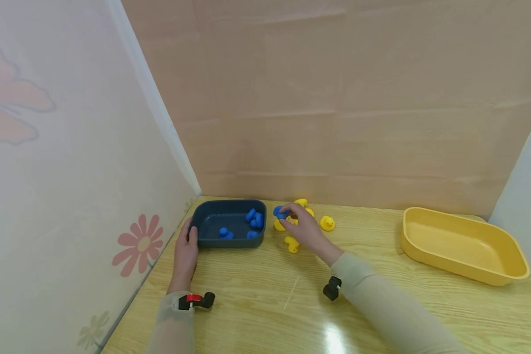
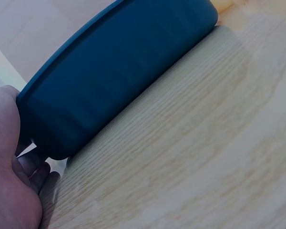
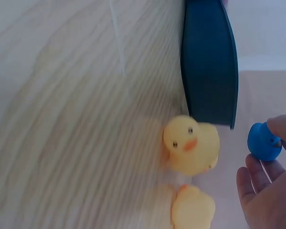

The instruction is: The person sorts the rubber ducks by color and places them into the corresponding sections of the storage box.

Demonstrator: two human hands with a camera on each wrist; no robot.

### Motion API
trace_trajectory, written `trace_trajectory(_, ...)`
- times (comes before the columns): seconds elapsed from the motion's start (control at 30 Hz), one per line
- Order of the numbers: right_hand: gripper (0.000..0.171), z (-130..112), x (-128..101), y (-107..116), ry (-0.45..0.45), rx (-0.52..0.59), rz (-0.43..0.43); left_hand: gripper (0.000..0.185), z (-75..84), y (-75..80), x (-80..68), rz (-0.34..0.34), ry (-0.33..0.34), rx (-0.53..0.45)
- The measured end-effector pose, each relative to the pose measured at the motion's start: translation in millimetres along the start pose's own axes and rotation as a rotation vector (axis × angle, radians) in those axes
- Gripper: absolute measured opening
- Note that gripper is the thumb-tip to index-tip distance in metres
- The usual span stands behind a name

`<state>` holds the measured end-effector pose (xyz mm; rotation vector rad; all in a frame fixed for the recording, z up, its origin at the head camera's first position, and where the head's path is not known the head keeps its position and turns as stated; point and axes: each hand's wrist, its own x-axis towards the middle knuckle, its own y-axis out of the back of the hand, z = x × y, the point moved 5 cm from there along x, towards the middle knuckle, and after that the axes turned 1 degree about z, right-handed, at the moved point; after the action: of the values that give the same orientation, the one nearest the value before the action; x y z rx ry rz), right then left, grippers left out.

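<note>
My right hand pinches a small blue duck just right of a dark blue tray; in the right wrist view the blue duck sits at my fingertips above the table. Several blue ducks lie inside the tray. Several yellow ducks sit on the table around my right hand, two of the yellow ducks close below it. My left hand holds the tray's left end; in the left wrist view my left hand grips the tray at its corner.
An empty yellow tub stands at the right on the wooden table. Pink walls close in the back and left side; a pale panel stands at far right.
</note>
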<state>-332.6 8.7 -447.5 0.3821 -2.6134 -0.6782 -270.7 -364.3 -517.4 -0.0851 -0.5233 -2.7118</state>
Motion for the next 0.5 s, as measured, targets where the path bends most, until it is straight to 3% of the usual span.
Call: trace_trajectory(0.5, 0.02, -20, 7, -43, 0.021, 0.038, -0.076, 0.061, 5.8, 0.6, -2.9, 0.001, 0.006, -0.003)
